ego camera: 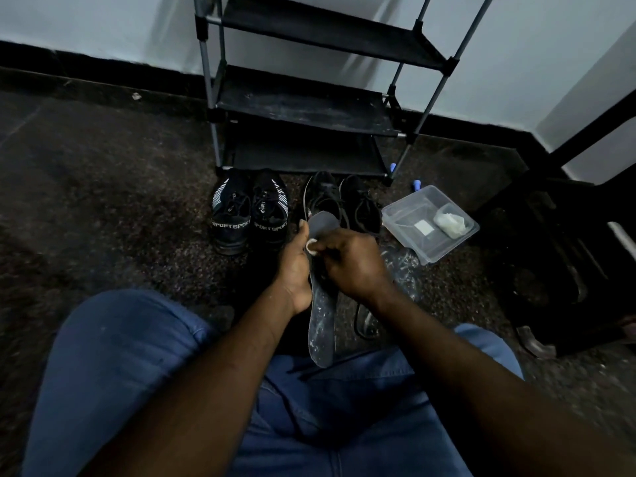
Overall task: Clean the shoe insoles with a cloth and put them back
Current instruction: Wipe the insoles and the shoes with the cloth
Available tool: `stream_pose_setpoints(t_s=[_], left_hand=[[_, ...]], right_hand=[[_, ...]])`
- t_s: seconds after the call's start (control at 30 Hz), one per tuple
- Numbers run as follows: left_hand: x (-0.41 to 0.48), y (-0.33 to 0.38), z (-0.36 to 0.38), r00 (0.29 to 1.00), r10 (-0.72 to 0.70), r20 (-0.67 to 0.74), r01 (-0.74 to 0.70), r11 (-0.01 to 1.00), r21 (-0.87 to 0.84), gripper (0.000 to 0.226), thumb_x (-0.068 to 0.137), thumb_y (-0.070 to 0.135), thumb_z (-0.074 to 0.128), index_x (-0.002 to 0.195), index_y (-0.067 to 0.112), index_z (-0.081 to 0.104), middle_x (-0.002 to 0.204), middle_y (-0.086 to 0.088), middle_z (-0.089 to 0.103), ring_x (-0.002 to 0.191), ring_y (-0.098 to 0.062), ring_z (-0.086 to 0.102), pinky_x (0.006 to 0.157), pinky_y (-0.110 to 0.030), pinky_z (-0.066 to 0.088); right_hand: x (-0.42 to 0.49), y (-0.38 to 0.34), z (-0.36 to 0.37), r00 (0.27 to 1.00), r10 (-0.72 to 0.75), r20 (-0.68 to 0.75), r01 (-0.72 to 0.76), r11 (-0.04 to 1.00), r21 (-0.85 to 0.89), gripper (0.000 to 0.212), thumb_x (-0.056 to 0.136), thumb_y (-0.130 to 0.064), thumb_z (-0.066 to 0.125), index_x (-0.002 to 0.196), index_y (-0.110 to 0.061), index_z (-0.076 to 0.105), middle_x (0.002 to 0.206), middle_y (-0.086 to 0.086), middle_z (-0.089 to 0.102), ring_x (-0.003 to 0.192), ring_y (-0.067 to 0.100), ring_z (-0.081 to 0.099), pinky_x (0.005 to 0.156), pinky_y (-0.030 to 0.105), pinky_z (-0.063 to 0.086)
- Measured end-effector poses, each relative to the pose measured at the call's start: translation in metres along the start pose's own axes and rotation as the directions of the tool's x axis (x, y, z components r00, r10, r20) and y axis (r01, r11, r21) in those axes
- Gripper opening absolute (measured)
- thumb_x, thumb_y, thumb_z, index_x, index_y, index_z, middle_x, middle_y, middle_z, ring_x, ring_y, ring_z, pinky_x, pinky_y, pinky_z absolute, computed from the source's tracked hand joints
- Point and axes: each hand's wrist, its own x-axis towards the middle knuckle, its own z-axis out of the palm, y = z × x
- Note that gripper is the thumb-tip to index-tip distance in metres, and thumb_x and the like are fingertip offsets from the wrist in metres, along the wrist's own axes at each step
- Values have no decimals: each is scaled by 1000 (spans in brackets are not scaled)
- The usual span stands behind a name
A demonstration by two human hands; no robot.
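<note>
Insole (321, 315) is hanging heel-end over the lap, toe end pointing at the shoes. Left hand (296, 266) is gripping its left edge around mid-length, fingers curled. Right hand (354, 263) is pinching a small white cloth (311, 245) against the top face. I'm reading it as light, thin and floppy, so it's probably flexing under wipe pressure; backing it at the middle is looking right. Beyond are sitting the SPORT pair (230, 218), black laced pair (325, 197), plastic tub (406, 215), shoe rack (303, 111).

Seated. The left hand (295, 270) grips the insole (321, 325) along its side; the right hand (354, 266) pinches a white cloth (311, 245) against its far half.
</note>
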Motion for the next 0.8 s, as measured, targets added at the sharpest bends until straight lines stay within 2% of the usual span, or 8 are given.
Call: stream_pose_setpoints(t_s=[0.07, 0.17, 0.23, 0.3, 0.4, 0.47, 0.63, 0.8], left_hand=[[0, 2, -1, 999, 33, 6, -33, 999, -15, 66, 103, 62, 36, 121, 8, 69, 112, -15, 75, 99, -25, 74, 79, -35, 60], [1, 3, -2, 997, 75, 25, -75, 997, -10, 66, 104, 61, 32, 120, 9, 69, 108, -12, 76, 96, -24, 75, 76, -34, 60], [-3, 3, 2, 999, 46, 18, -46, 999, -5, 66, 103, 62, 34, 120, 9, 69, 105, -12, 77, 91, -24, 75, 75, -33, 61], [-7, 3, 7, 999, 36, 11, -37, 998, 54, 67, 104, 61, 35, 134, 8, 61, 117, -12, 73, 91, -21, 73, 77, -34, 59], [-8, 3, 9, 999, 44, -30, -41, 993, 114, 69, 104, 60, 38, 151, 9, 44, 151, -16, 51, 120, -26, 64, 83, -35, 54], [-7, 1, 8, 997, 40, -60, -34, 994, 106, 69, 104, 61, 37, 150, 10, 46, 151, -17, 51, 137, -34, 51, 87, -36, 53], [-5, -5, 7, 999, 19, -43, -16, 997, 76, 68, 96, 70, 42, 131, 18, 67, 132, -15, 68, 125, -30, 63, 106, -46, 49], [-2, -5, 8, 996, 66, -63, -59, 993, 100, 71, 91, 72, 47, 133, 18, 67, 132, -15, 67, 124, -29, 63, 113, -49, 44]], right_hand=[[5, 6, -11, 999, 51, -12, -51, 999, -4, 20, 87, -12, 73, 103, -19, 82, 105, 0, 77, 94, 17, 73, 87, 37, 58], [10, 12, -19, 953, 235, -193, -226, 972, 66, 14, 91, -20, 77, 104, -21, 81, 103, -3, 76, 92, 11, 70, 88, 34, 59], [10, 10, -16, 942, 267, -201, -264, 964, 44, 15, 91, -20, 76, 105, -22, 81, 104, -3, 76, 93, 11, 70, 89, 34, 58], [6, 7, -10, 940, 289, -180, -296, 955, -15, 16, 92, -20, 73, 106, -23, 80, 105, -1, 76, 92, 15, 70, 88, 33, 58], [4, 3, -3, 881, 422, -214, -426, 904, 31, 15, 90, -20, 71, 102, -25, 79, 96, -2, 77, 83, 15, 71, 79, 31, 59], [7, -1, 1, 850, 468, -243, -463, 883, 79, 14, 90, -23, 69, 100, -25, 78, 92, -1, 77, 81, 16, 72, 76, 30, 59], [13, -14, 4, 895, 388, -220, -355, 918, 174, 14, 93, -22, 71, 105, -22, 79, 99, -3, 78, 88, 11, 71, 84, 27, 58], [5, -12, 5, 978, 134, -159, -146, 987, -65, 22, 90, -17, 69, 109, -19, 79, 102, 4, 74, 86, 22, 69, 78, 29, 55]])
